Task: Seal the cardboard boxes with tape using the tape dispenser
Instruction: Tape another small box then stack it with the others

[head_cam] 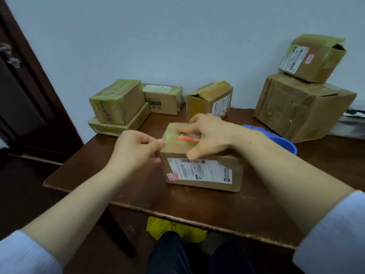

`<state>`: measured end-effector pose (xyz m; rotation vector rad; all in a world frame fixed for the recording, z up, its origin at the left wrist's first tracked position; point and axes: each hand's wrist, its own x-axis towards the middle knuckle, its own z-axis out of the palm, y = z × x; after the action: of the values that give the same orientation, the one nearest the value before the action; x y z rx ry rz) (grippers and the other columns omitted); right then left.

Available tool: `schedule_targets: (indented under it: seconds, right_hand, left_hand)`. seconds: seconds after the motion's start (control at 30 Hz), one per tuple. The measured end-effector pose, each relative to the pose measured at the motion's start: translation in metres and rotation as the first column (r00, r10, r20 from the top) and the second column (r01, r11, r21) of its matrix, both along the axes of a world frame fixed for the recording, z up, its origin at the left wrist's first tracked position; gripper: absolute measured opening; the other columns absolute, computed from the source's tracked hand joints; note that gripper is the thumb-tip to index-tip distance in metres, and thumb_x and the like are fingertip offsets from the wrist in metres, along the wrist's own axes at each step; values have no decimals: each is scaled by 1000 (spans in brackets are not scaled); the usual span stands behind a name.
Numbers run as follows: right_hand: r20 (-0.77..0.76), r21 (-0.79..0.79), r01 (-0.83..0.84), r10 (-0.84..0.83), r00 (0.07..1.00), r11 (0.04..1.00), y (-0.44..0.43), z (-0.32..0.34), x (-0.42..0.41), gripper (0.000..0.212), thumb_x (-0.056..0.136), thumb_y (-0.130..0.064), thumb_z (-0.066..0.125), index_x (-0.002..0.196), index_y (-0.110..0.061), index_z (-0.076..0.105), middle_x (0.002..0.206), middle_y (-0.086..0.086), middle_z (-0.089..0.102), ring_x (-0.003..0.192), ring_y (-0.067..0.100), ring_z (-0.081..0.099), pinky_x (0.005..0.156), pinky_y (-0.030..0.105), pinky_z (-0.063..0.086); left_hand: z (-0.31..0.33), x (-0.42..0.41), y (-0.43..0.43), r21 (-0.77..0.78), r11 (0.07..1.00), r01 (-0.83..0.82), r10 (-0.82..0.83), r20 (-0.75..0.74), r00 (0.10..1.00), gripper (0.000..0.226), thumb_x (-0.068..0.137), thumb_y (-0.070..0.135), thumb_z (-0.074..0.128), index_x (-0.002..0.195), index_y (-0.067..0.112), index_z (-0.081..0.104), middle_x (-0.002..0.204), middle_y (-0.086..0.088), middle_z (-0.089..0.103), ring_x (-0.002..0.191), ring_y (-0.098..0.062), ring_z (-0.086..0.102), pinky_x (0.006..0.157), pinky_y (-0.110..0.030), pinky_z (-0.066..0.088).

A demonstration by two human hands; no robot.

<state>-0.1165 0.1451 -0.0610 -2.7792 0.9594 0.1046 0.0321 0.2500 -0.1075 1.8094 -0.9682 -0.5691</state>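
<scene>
The cardboard box (pixel 236 171) being worked on is sitting in the middle of the dark wooden table (pixel 227 210), with its shipping label (pixel 197 171) facing the person. The right hand (pixel 211 133) is lying across the top of it, fingers spread and only loosely bent, pressing down on the lid and gripping nothing. Its thumb (pixel 192 155) is hanging over the front top edge. A thin red strip (pixel 188 138) is showing under those fingers with something glossy around it, too blurry for me to say what it is.

The left hand (pixel 134 149) is curled up tight, thumb and forefinger pinching right at the box's top left edge. I honestly can't tell if it's tape or just cardboard between them.

A blue plastic thing (pixel 280 139) is peeking out from behind the right forearm, mostly hidden, so I can't say what it is.

6 more boxes are sitting along the wall, all wrapped in yellowish tape. At the back left, 1 box (pixel 116 101) is resting on a flat box (pixel 118 125), with another box (pixel 164 98) just behind them. 1 more (pixel 209 99) is standing at the back centre. On the right, a big box (pixel 304 107) is carrying a smaller tilted box (pixel 312 58). A yellow bag (pixel 173 230) is lying under the table by the person's knees.
</scene>
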Motion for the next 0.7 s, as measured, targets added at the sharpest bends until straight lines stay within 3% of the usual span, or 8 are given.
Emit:
schedule_targets:
  seconds: [0.07,0.1,0.17,0.2,0.27,0.43,0.6,0.7]
  right_hand:
    - [-11,83,-25,26,1000,996,0,-14,-1,73,79,-41,66,145,-38,34,155,10,22,141,28,20,114,39,23]
    - [-17,80,-39,41,999,996,-1,-19,-2,72,82,-39,63,146,-37,31,159,8,12,145,26,11,117,38,16]
    - [-30,-3,-80,80,996,997,3,-27,-4,72,87,-38,57,150,-29,23,161,7,1,147,24,2,119,37,10]
    - [-11,-35,-86,85,996,996,7,-30,-6,72,89,-39,54,151,-24,21,161,8,2,147,24,6,119,36,13]
    - [42,-62,-80,83,996,995,16,-36,-8,75,90,-40,51,152,-15,17,160,7,12,145,21,16,115,29,19]
    - [34,-203,-73,81,996,976,16,-53,-25,78,90,-59,42,153,-25,10,160,-5,8,146,10,9,116,28,11]
    - [104,-227,-41,66,992,973,3,-51,-70,96,68,-88,14,147,-35,31,154,-15,26,143,2,17,113,19,11]
    - [173,-221,73,-34,984,973,2,-49,-91,103,64,-91,9,138,-31,48,149,-10,39,141,6,27,113,22,11]
  left_hand:
    - [-10,5,2,158,987,-26,-39,395,918,31,89,34,64,115,19,69,103,-4,71,92,-21,68,89,-36,53]
    - [-12,5,3,122,992,19,-79,513,855,40,90,38,60,128,23,61,120,0,66,110,-19,61,99,-34,45]
    - [-13,5,-2,61,957,283,-260,611,747,60,87,48,45,141,21,46,147,4,43,140,-10,31,116,-25,16]
    - [-15,3,-7,106,907,408,-379,630,678,73,82,54,35,145,18,38,153,4,32,143,-4,16,116,-20,2]
    - [-20,1,-16,254,831,495,-518,677,523,92,72,61,22,150,13,24,157,1,20,142,0,6,109,-10,-12]
    - [-25,9,-22,340,818,463,-505,811,296,93,78,67,13,149,8,28,155,-7,29,145,-15,22,113,-17,-2]
    - [-21,11,-22,412,808,422,-551,782,291,99,71,74,4,151,20,23,159,2,18,147,-9,12,117,-20,2]
    - [-19,8,-21,406,806,431,-554,773,309,99,71,75,8,150,19,27,158,1,22,146,-10,16,117,-21,5]
